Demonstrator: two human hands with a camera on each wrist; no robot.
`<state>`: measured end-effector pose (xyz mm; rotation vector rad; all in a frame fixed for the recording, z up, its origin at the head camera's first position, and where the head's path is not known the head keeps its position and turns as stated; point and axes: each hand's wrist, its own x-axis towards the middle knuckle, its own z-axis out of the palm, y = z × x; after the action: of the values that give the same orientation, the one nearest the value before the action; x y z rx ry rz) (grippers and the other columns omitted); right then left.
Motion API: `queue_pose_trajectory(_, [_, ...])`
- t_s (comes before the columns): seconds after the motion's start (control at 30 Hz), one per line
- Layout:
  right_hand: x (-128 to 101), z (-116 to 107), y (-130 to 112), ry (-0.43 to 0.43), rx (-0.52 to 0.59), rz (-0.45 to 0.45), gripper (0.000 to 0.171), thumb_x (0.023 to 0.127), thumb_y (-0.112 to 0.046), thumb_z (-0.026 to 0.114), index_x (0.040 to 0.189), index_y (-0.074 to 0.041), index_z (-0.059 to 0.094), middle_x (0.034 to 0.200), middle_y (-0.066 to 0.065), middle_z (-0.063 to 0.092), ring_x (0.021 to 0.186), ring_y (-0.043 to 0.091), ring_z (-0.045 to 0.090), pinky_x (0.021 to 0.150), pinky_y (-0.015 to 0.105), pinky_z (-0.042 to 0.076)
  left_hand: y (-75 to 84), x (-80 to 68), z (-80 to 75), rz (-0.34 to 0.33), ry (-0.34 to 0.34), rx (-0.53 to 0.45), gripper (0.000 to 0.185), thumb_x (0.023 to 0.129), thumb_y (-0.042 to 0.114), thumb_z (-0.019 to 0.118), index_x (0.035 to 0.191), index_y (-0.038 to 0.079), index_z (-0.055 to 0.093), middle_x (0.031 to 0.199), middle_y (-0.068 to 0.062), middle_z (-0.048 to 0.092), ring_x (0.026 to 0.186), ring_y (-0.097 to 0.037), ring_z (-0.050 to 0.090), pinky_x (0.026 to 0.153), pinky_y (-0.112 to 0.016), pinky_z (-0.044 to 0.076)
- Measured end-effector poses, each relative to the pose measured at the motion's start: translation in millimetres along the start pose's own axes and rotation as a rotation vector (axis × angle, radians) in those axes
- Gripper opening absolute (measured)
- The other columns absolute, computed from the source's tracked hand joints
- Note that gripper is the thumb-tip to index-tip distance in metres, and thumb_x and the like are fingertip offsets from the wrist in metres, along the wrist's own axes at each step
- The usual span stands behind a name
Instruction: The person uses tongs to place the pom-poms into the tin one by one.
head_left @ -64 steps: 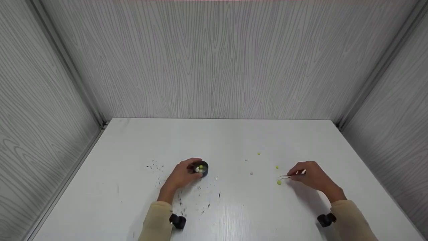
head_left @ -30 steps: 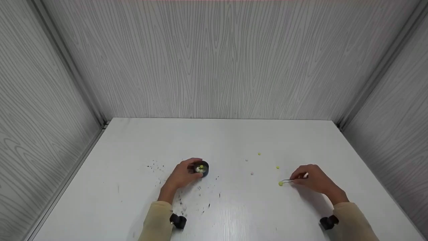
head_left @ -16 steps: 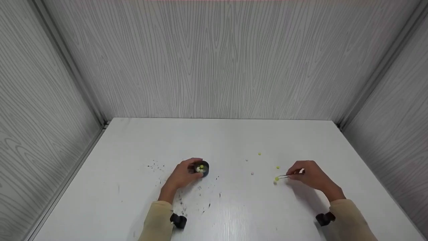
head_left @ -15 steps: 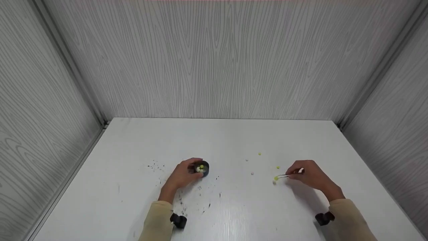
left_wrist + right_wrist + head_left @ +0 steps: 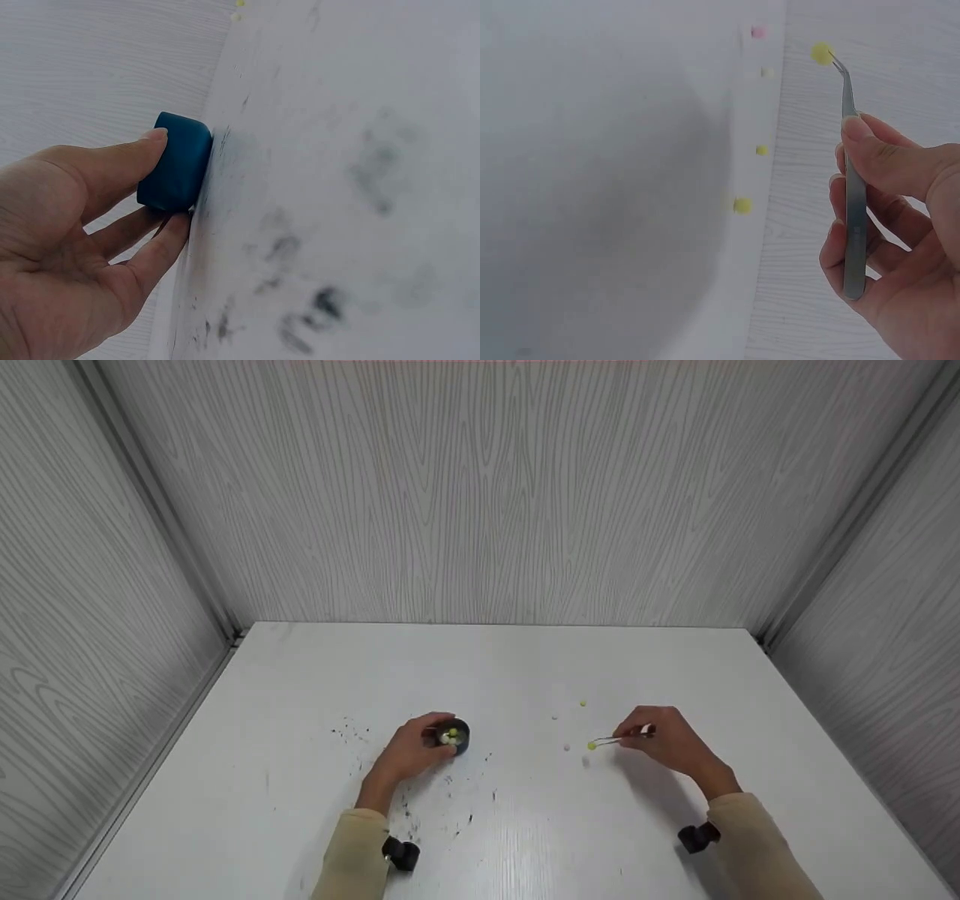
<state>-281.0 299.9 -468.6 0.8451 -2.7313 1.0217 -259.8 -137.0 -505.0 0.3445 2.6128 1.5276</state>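
My left hand (image 5: pixel 409 750) grips a small blue round dish (image 5: pixel 180 161) standing on the table, thumb and fingers on its wall. Several white and yellow little balls (image 5: pixel 451 734) lie inside it. My right hand (image 5: pixel 664 739) pinches metal tweezers (image 5: pixel 855 225) with bent tips. Between those tips a yellow ball (image 5: pixel 822 53) is held above the table, its shadow below. In the right wrist view, two other yellow balls, a larger one (image 5: pixel 742 205) and a smaller one (image 5: pixel 762 150), lie beyond the hand.
A whitish ball (image 5: pixel 767 73) and a pink ball (image 5: pixel 758 32) also lie on the white table (image 5: pixel 510 667). Dark specks and smudges (image 5: pixel 409 810) mark the tabletop near the left forearm. Grey wood-grain panels (image 5: pixel 480 495) enclose the back and sides.
The tweezers in my right hand have taken hold of the yellow ball, lifted it off the table and carried it left. My left hand and the dish have stayed in place.
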Motion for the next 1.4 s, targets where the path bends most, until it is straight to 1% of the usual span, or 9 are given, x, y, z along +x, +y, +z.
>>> queue_pose_trajectory(0.3, [10.7, 14.2, -8.3, 0.009, 0.004, -0.019, 0.017, 0.084, -0.001, 0.082, 0.092, -0.016, 0.082, 0.088, 0.003, 0.077, 0.078, 0.009, 0.066, 0.068, 0.023, 0.052, 2.3, 2.6, 0.5, -0.004, 0.009, 0.015, 0.052, 0.093, 0.009, 0.075, 0.143, 0.007, 0.059, 0.141, -0.019, 0.062, 0.131, -0.040, 0.060, 0.112, -0.056, 0.047])
queue_pose_trajectory(0.53, [17.5, 19.7, -16.2, 0.010, -0.007, 0.020, 0.019, 0.085, 0.000, 0.081, 0.093, -0.017, 0.083, 0.090, -0.001, 0.077, 0.082, 0.013, 0.067, 0.071, 0.024, 0.053, 5.4, 6.0, -0.5, 0.001, 0.012, 0.016, 0.052, 0.093, 0.010, 0.075, 0.143, 0.007, 0.059, 0.141, -0.019, 0.063, 0.133, -0.041, 0.058, 0.114, -0.057, 0.045])
queue_pose_trajectory(0.67, [19.8, 22.9, -21.5, 0.015, -0.023, 0.027, 0.019, 0.085, 0.000, 0.081, 0.093, -0.018, 0.083, 0.091, -0.002, 0.076, 0.084, 0.014, 0.068, 0.072, 0.025, 0.054, 5.3, 5.7, -0.7, 0.005, 0.015, 0.027, 0.052, 0.093, 0.010, 0.075, 0.143, 0.007, 0.059, 0.140, -0.019, 0.063, 0.133, -0.041, 0.059, 0.114, -0.057, 0.045])
queue_pose_trajectory(0.87, [23.7, 28.9, -29.6, 0.021, 0.013, 0.006, 0.016, 0.086, -0.002, 0.081, 0.093, -0.016, 0.083, 0.092, 0.000, 0.076, 0.084, 0.013, 0.068, 0.071, 0.023, 0.053, 6.6, 2.7, -2.9, -0.019, 0.020, 0.015, 0.052, 0.093, 0.008, 0.075, 0.143, 0.007, 0.059, 0.139, -0.019, 0.063, 0.130, -0.039, 0.060, 0.112, -0.056, 0.047])
queue_pose_trajectory(0.97, [25.5, 31.3, -32.6, 0.033, 0.022, 0.010, 0.015, 0.086, -0.003, 0.081, 0.093, -0.016, 0.083, 0.091, 0.000, 0.076, 0.083, 0.012, 0.067, 0.071, 0.023, 0.053, 6.6, 2.1, -2.7, -0.023, 0.020, 0.018, 0.053, 0.093, 0.007, 0.075, 0.143, 0.006, 0.059, 0.139, -0.019, 0.063, 0.128, -0.040, 0.061, 0.110, -0.056, 0.048])
queue_pose_trajectory(1.17, [29.5, 36.5, -38.3, 0.051, 0.023, 0.030, 0.016, 0.086, -0.003, 0.081, 0.093, -0.016, 0.083, 0.090, -0.001, 0.075, 0.084, 0.013, 0.066, 0.072, 0.025, 0.054, 4.9, 1.2, 0.3, -0.051, 0.019, 0.038, 0.053, 0.093, 0.010, 0.075, 0.144, 0.010, 0.059, 0.141, -0.017, 0.062, 0.130, -0.038, 0.060, 0.112, -0.055, 0.047])
queue_pose_trajectory(1.4, [37.2, 44.0, -46.5, 0.069, 0.038, 0.012, 0.016, 0.086, -0.002, 0.081, 0.094, -0.016, 0.083, 0.090, -0.001, 0.075, 0.083, 0.014, 0.066, 0.071, 0.023, 0.054, 4.4, 2.4, 1.5, -0.067, 0.020, 0.038, 0.053, 0.094, 0.010, 0.074, 0.145, 0.010, 0.058, 0.143, -0.017, 0.061, 0.132, -0.038, 0.059, 0.113, -0.056, 0.047])
